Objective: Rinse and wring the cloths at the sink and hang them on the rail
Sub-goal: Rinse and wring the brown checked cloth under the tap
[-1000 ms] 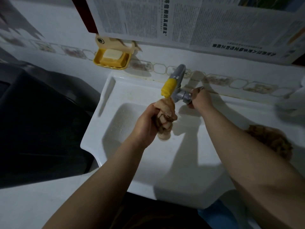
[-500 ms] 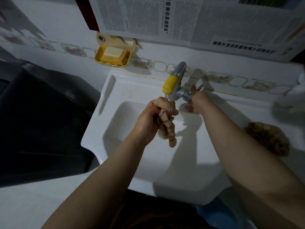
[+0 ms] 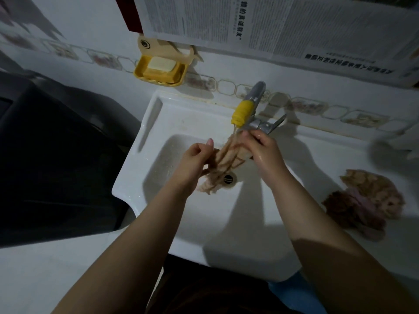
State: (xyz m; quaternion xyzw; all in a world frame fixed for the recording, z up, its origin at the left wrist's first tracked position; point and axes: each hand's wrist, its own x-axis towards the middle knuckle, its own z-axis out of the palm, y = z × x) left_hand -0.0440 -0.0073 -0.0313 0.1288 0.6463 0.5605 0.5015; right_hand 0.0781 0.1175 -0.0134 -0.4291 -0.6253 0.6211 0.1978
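Note:
A wet tan cloth (image 3: 223,163) is stretched between both hands over the white sink (image 3: 244,225), right under the tap's yellow nozzle (image 3: 241,112), and a thin stream of water falls on it. My left hand (image 3: 196,158) grips the cloth's left side, thumb up. On the right, my right hand (image 3: 260,147) holds the cloth's upper part just below the tap lever (image 3: 273,125). The cloth's lower end hangs near the drain (image 3: 228,178). No rail is in view.
A pile of tan and brown cloths (image 3: 371,200) lies on the sink's right ledge. A yellow soap dish with a bar (image 3: 161,69) hangs on the wall at back left. Newspaper (image 3: 260,23) covers the wall above. A dark appliance (image 3: 52,155) stands left of the sink.
My right hand left the tap lever and took hold of the cloth. The cloth, bunched in my left hand before, is now spread between both hands under the running water.

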